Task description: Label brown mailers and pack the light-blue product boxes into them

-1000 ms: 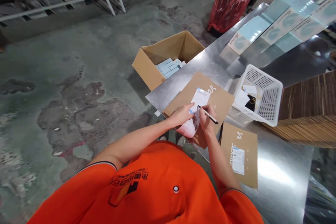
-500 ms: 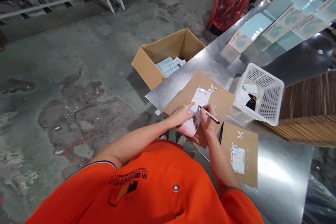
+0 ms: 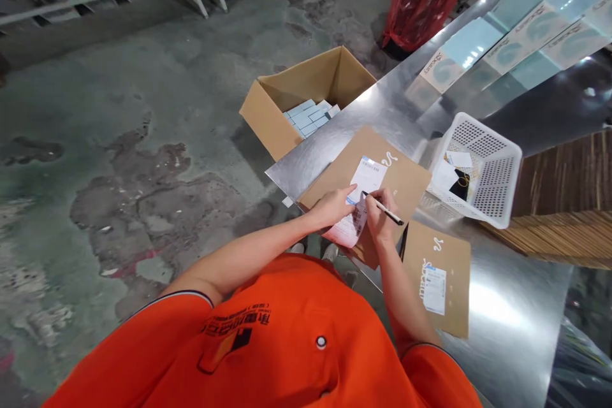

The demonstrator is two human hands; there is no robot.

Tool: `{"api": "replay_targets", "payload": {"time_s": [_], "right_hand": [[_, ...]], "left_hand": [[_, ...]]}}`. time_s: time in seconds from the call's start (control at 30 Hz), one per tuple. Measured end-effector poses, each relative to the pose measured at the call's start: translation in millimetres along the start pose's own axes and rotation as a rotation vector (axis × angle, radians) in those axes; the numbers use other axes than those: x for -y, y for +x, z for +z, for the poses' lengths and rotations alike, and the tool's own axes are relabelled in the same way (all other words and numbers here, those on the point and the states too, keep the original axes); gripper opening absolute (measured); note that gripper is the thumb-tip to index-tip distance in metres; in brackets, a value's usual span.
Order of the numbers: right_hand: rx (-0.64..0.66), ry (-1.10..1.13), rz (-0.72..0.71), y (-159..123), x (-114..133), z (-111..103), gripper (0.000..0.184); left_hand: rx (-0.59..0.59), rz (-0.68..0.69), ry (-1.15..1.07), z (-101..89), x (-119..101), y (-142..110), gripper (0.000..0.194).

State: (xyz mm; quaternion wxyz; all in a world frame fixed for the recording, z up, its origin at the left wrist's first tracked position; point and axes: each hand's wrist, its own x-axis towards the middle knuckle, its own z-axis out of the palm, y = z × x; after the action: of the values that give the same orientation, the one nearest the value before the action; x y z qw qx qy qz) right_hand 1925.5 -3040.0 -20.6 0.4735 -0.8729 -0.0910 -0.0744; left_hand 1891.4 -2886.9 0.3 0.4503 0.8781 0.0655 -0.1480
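My right hand [image 3: 381,218] is closed around a white pen with a black end [image 3: 391,213], its tip down at the printed paper label. My left hand [image 3: 333,206] rests on the label's left side, fingers stretched out over it. The long white label [image 3: 369,173] lies on a brown cardboard mailer [image 3: 406,172], and its lower end turns pinkish and curls near the mailer's edge. To the right lies a second brown mailer [image 3: 452,255] with white lettering and its own label [image 3: 435,291].
Both mailers are on a metal table [image 3: 507,325]. A white plastic basket [image 3: 500,172] with papers stands beside a stack of flat cardboard [image 3: 564,185]. Pale blue boxes [image 3: 482,44] line the far side. An open carton [image 3: 272,118] and a red-lined bin [image 3: 423,6] stand beyond the edge.
The view has shifted slightly. Both hands, the pen and the label keep nearly the same places relative to one another.
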Motion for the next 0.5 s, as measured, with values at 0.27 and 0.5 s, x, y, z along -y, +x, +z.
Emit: {"api": "replay_targets", "payload": {"time_s": [0.27, 0.5], "right_hand": [[-0.061, 0.21, 0.128, -0.5, 4.0, 2.1, 0.008], [-0.5, 0.395, 0.311, 37.9, -64.0, -61.8, 0.032]], "left_hand": [[-0.019, 0.001, -0.114, 5.3, 10.3, 4.3, 0.068], [0.086, 0.001, -0.82, -4.0, 26.7, -1.7, 0.101]]}}
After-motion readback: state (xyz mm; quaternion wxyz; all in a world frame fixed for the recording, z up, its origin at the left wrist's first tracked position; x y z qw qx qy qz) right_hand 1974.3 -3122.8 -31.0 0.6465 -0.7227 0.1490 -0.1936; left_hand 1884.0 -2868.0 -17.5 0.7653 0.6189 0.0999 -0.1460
